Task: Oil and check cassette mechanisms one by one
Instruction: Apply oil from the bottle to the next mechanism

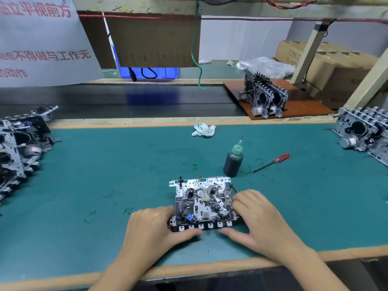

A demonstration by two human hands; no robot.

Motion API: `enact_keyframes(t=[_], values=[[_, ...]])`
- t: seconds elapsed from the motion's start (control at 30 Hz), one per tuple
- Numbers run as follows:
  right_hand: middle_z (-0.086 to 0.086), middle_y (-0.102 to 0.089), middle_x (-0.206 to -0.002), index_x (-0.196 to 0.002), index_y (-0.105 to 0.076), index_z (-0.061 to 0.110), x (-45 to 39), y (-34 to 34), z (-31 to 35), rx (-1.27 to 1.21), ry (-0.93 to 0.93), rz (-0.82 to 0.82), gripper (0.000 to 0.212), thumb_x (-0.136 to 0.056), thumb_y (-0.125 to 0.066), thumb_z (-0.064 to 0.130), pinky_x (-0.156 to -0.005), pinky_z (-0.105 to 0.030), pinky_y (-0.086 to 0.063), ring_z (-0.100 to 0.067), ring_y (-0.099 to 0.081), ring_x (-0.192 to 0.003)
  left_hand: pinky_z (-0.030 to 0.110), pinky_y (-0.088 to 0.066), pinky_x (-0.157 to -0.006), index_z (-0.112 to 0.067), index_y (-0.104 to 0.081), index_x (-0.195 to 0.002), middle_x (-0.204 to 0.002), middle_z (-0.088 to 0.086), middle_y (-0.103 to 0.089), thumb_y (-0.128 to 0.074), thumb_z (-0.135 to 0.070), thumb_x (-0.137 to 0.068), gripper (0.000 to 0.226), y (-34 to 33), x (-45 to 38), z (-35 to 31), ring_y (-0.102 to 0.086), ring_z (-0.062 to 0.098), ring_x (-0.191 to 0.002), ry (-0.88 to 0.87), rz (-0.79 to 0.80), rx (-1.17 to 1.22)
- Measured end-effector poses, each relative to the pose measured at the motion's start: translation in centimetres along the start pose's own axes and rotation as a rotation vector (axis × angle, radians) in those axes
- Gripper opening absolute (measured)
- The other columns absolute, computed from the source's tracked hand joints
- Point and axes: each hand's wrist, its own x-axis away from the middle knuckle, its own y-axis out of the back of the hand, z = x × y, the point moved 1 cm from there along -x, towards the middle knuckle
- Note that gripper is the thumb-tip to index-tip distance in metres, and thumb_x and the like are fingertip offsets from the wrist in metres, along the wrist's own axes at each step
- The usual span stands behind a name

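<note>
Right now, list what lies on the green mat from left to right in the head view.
Stack of mechanisms at the left edge → left hand → cassette mechanism → right hand → red-handled screwdriver → mechanisms at the right edge.

The mechanism stacks (pixel 19 148) at the left and right (pixel 365 133) bench edges are cut off. The hands (pixel 155 225) hide the mechanism's (pixel 201 202) side edges. The carton (pixel 294 54) print is too blurred to read.

We see even, bright overhead light | soft shadows under each hand (pixel 155 225) | edges bowed by wide-angle lens | far background slightly soft
</note>
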Motion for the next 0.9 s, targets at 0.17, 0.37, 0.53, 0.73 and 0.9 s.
enact_keyframes(t=[0.17,0.37,0.53,0.73,0.9], values=[[0.006,-0.057,-0.073,-0.063,-0.059,0.015,-0.4,-0.2,-0.3,-0.042,0.029,-0.057,0.049,-0.080,-0.052,0.061,-0.078,-0.018,-0.034,-0.011,-0.046,-0.074,0.021,-0.034,-0.033,-0.020,-0.060,-0.049,-0.035,-0.003,-0.041,-0.033,-0.089,-0.066,0.076,0.2,0.0,0.4,-0.040,0.014,-0.033,0.011,0.031,0.023],[0.008,-0.058,-0.076,-0.062,-0.062,0.019,-0.2,-0.5,-0.7,-0.024,0.019,-0.054,0.052,-0.077,-0.050,0.067,-0.083,-0.021,-0.035,-0.013,-0.053,-0.075,0.024,-0.034,-0.032,-0.016,-0.045,-0.044,-0.033,-0.003,-0.038,-0.040,-0.089,-0.059,0.075,0.1,0.0,0.3,-0.038,0.016,-0.031,0.053,0.029,0.014],[0.012,-0.059,-0.085,-0.079,-0.063,0.023,-1.4,0.5,-1.2,-0.051,-0.162,-0.023,0.058,-0.074,-0.044,0.077,-0.086,-0.024,-0.032,-0.009,-0.053,-0.085,0.025,-0.027,-0.035,-0.026,-0.026,-0.045,-0.034,0.002,-0.031,-0.044,-0.088,-0.052,0.065,0.0,-1.4,0.8,-0.045,0.020,-0.035,0.130,0.017,-0.005],[0.019,-0.047,-0.104,-0.107,-0.036,0.028,-5.3,-0.5,-3.0,-0.696,-0.880,-0.262,0.054,-0.073,-0.078,0.029,-0.082,-0.025,-0.033,-0.010,-0.049,-0.102,0.018,-0.019,-0.039,-0.030,-0.046,-0.043,-0.034,0.001,-0.047,-0.061,-0.085,-0.049,0.057,-0.7,-5.4,1.6,-0.050,0.024,-0.034,0.073,0.021,-0.056],[0.015,-0.056,-0.098,-0.105,-0.043,0.025,-6.4,-3.0,-3.0,-0.789,-0.927,-0.254,0.038,-0.082,-0.071,0.015,-0.073,-0.013,-0.034,-0.010,-0.051,-0.099,0.023,-0.031,-0.033,-0.021,-0.051,-0.044,-0.035,0.000,-0.047,-0.061,-0.078,-0.052,0.058,-1.6,-5.1,1.8,-0.049,0.020,-0.032,0.033,0.028,-0.091]])
